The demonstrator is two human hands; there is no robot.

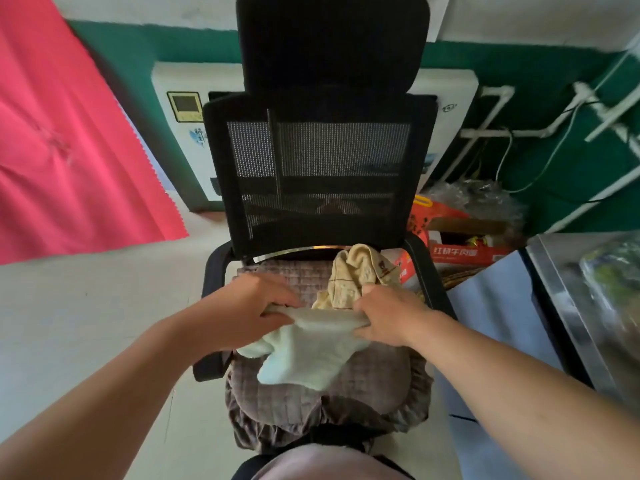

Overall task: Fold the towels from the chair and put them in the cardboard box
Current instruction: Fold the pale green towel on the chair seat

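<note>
A black mesh office chair point(322, 157) stands in front of me, its seat covered by a brown quilted cushion point(363, 386). Over the seat I hold a white fluffy towel point(304, 355) stretched between both hands. My left hand point(252, 306) grips its upper left edge, and my right hand point(388, 313) grips its upper right edge. The rest of the towel hangs down onto the cushion. A crumpled beige patterned towel point(356, 271) lies at the back right of the seat. An open red and orange cardboard box point(460, 244) sits on the floor to the right of the chair.
A pink cloth point(65, 140) hangs at the left. A white appliance point(180, 133) stands against the green wall behind the chair. A metal-topped table point(568, 306) is at the right, with white pipes and cables above it. Pale floor lies to the left.
</note>
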